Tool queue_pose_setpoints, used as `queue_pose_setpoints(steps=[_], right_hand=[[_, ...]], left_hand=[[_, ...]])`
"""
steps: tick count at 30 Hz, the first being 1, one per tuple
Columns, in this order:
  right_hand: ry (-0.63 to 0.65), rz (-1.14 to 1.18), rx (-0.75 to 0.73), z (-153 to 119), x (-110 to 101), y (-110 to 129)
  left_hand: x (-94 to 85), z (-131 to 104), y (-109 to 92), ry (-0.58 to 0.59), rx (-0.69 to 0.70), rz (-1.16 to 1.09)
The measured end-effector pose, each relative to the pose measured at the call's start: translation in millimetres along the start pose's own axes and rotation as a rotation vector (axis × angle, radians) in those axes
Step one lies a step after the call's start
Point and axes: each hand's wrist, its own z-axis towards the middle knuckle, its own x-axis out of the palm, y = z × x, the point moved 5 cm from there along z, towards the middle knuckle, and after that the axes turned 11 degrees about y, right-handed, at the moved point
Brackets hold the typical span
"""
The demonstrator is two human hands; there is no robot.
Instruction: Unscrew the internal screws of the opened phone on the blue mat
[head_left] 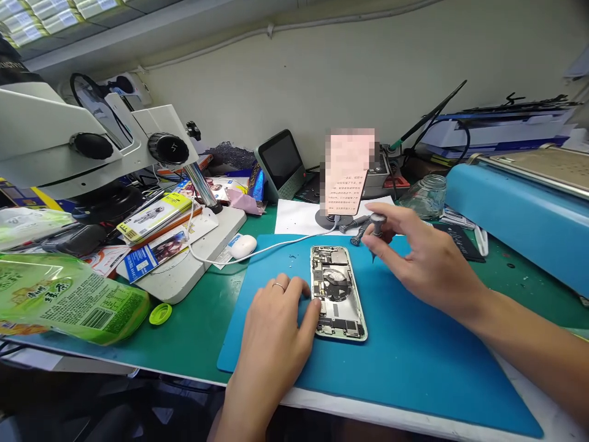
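Observation:
An opened smartphone [335, 293] lies on the blue mat with its boards, connectors and round black coil part showing. At its left edge rests my left hand [278, 322], fingers bent and apart, the thumb tip touching the frame; it grips nothing that I can see. My right hand [421, 261] is raised to the right of the phone's upper end. Between thumb and fingers it pinches a small grey screwdriver [378, 224], tip pointing down and clear of the phone. More grey screwdrivers [354, 228] lie just behind, partly hidden by that hand.
A phone with a lit screen [345, 190] stands upright behind the mat [414, 368], with a white cable [276, 245] running left. A microscope [151, 141] and a green pouch [69, 298] are at left. A glass jar [426, 195] and blue machine [515, 215] stand right.

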Motion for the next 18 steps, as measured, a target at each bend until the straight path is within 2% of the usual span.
queue_pose_setpoints(steps=[3,8,12,15,18], right_hand=[[-0.043,-0.029,0.001,-0.3,-4.6,-0.7],[-0.044,-0.157,-0.104,5.5,-7.8,-4.2],[0.108,-0.302,-0.006,12.9,1.6,-31.8],[0.296,-0.397,0.179,14.4,14.7,-60.6],[0.37,-0.395,0.224,13.3,22.9,-73.9]], left_hand=[[0.1,-0.1,-0.5,0.011,-0.009,-0.017],[-0.2,-0.4,-0.6,0.006,-0.003,-0.017],[-1.0,-0.3,0.0,-0.004,0.012,-0.029],[0.0,0.7,0.3,0.006,0.006,-0.031],[1.8,1.6,2.0,0.018,-0.006,-0.028]])
